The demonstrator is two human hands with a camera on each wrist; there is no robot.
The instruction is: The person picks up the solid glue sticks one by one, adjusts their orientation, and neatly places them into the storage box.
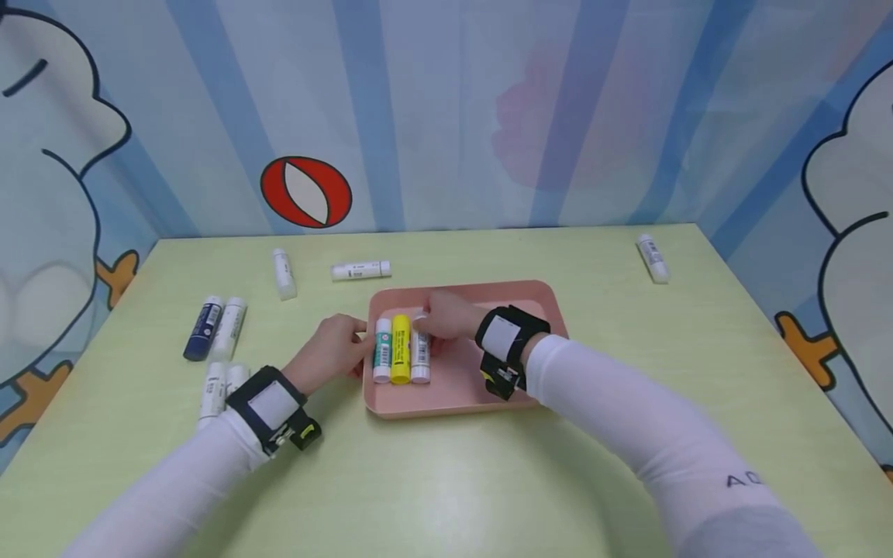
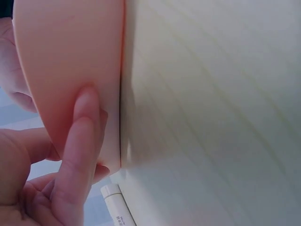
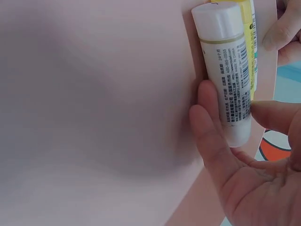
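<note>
A pink tray [image 1: 467,399] holds three glue sticks side by side at its left end. Leftmost is the white one with a green label [image 1: 382,353], then a yellow glue stick [image 1: 401,349], then a white glue stick [image 1: 421,360]. My right hand [image 1: 449,316] pinches that last white stick near its far end; the right wrist view shows thumb and fingers on either side of it. At the tray's left wall, my left hand [image 1: 331,346] grips the side, fingers against the outer face and thumb at the rim in the left wrist view.
Left of the tray lie a dark blue glue stick [image 1: 204,329] and several white ones, partly behind the left wrist. Two white sticks [image 1: 284,273] [image 1: 360,270] lie toward the back, another white stick [image 1: 652,259] at back right. A printed curtain [image 1: 446,116] stands behind the table.
</note>
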